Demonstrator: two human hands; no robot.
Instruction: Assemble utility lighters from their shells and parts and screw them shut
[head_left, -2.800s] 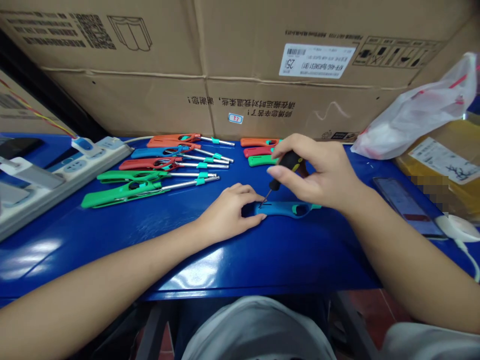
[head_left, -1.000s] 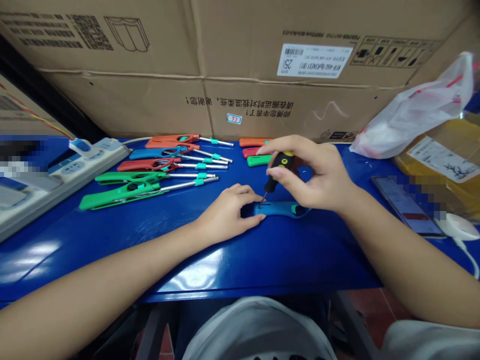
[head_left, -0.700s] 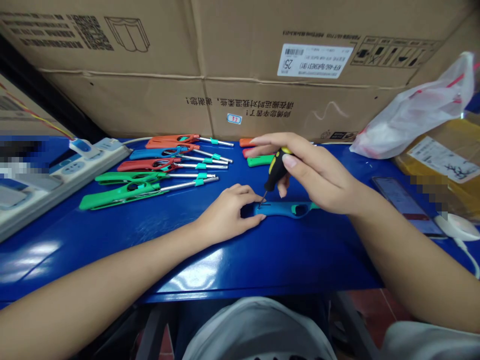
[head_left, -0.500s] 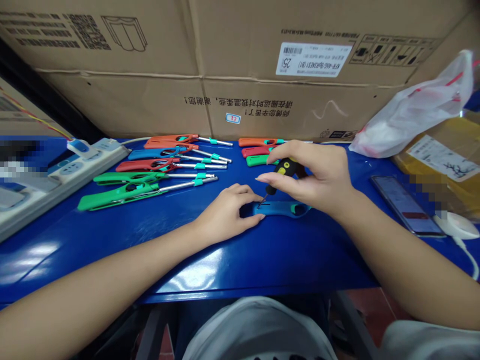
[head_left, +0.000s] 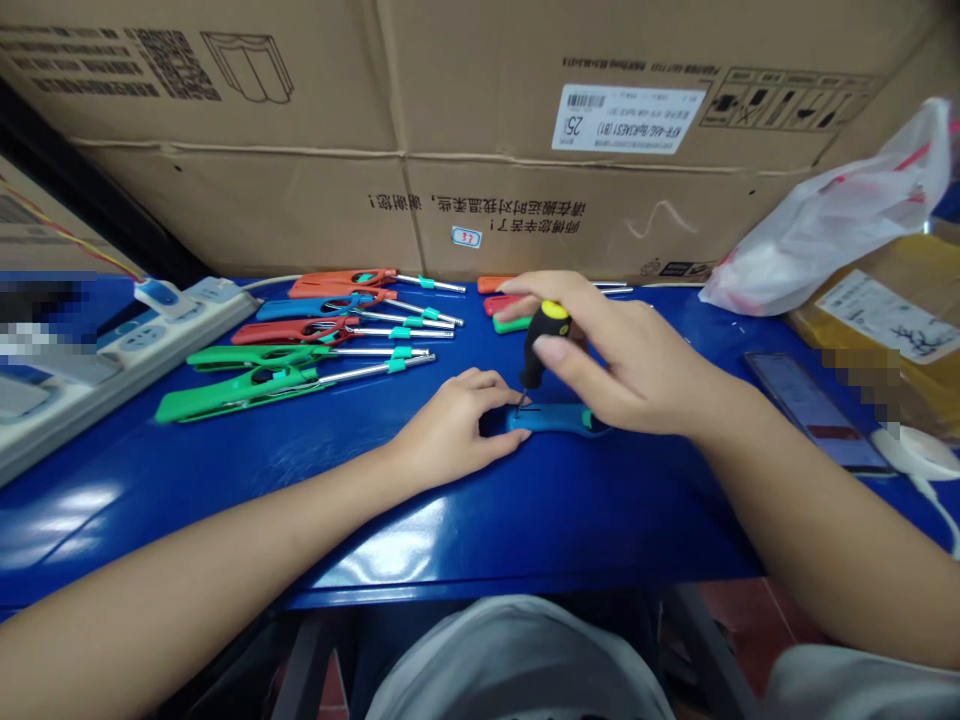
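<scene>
While the left hand (head_left: 450,430) clamps curled fingers on one end of a smooth blue plastic lighter casing (head_left: 559,419) lying flat on the glossy blue table (head_left: 300,470), the right hand (head_left: 626,365) grips a stubby black-and-yellow screwdriver (head_left: 538,345). It stands nearly upright, its thin metal tip on the casing just beside the left fingertips. Slim lighters (head_left: 300,350) with steel nozzles lie in a row, well apart.

1. Lit brightly and evenly from overhead.
2. Glares white on glossy blue tabletop (head_left: 75,500), lower left and front centre.
3. Throws soft shadows beneath bare left hand (head_left: 450,432), bare right hand (head_left: 626,365) and blue plastic lighter body (head_left: 551,418).
4. Rendered sharp around black-and-yellow screwdriver (head_left: 541,340); softer toward corners.
5. Bowed and stretched at edges by wide lens, notably brown cardboard cartons (head_left: 300,150).
6. Masked by pixel blocks (head_left: 37,315) far left and right.
</scene>
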